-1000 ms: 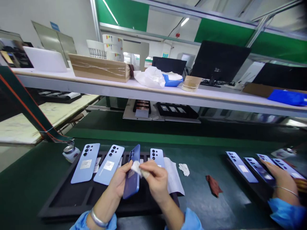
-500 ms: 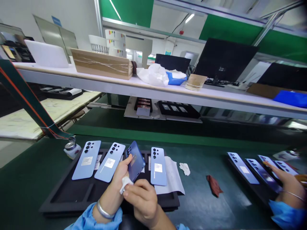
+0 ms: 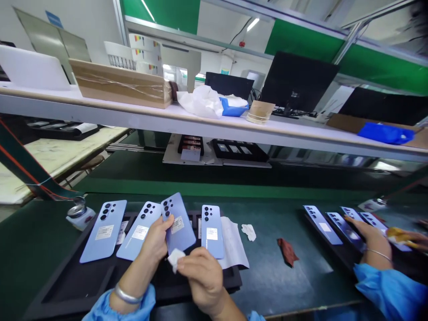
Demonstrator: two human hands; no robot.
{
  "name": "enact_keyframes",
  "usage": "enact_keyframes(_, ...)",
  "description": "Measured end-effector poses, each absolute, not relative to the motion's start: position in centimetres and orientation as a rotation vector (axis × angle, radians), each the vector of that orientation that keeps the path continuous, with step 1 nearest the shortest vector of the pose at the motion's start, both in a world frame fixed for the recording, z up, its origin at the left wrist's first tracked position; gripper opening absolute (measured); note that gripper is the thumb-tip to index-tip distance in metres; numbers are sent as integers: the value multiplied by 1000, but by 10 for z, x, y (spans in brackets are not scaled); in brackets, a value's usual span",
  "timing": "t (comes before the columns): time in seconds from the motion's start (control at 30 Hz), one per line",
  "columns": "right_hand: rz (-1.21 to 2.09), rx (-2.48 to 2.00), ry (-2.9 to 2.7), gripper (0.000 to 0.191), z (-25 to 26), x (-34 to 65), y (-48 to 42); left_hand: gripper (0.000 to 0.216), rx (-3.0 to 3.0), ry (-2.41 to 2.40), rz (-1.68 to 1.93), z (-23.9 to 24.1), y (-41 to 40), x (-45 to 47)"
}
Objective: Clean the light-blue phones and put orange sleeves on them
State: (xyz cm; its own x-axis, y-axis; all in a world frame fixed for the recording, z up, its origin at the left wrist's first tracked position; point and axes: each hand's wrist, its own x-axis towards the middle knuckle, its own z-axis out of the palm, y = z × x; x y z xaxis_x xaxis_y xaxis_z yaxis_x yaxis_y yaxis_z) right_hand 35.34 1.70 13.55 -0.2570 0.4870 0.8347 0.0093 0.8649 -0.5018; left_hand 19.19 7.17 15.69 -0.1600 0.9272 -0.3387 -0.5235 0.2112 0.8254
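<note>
My left hand [image 3: 157,236] is closed around the left edge of a light blue phone [image 3: 183,236], whose back with camera lenses and a white label faces me. Pinched in the fingers of my right hand [image 3: 203,276] is a small white wipe [image 3: 175,258], just below the phone's lower edge. Two more blue phones, the outer one [image 3: 104,234] and the inner one [image 3: 142,229], lie to the left on a black foam tray [image 3: 76,285]. Another blue phone [image 3: 212,247] rests to the right, partly over a white sheet [image 3: 236,254].
On the green bench lie a crumpled white wipe [image 3: 249,232] and a reddish-brown cloth [image 3: 287,252]. A small lidded bottle [image 3: 80,216] stands behind the tray at left. At right, a co-worker's hands [image 3: 372,240] are over another tray of blue phones. A shelf [image 3: 200,125] spans the back.
The held phone has turned so its back faces me more squarely. My right hand with the wipe has stayed near its lower end. The whole view has shifted to the right.
</note>
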Motion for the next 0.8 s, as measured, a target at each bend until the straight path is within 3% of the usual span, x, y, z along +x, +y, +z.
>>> enact_keyframes(0.2, 451, -863, -1478, 29, 125, 430, 29, 35, 948, 1420, 1339, 138, 98, 183)
enact_keyframes(0.37, 488, -981, -1368, 19, 101, 449, 26, 57, 1298, 1584, 1456, 138, 85, 205)
enact_keyframes(0.47, 570, -1010, -1288, 15, 97, 448, 26, 61, 1535, 1531, 1253, 139, 71, 234)
enact_keyframes(0.57, 662, -1027, -1198, 13, 94, 450, 30, 68, 1430, 1438, 1063, 132, 69, 260)
enact_keyframes(0.8, 767, -994, -1005, 14, 80, 452, 33, 72, 1146, 1210, 1283, 120, 56, 290)
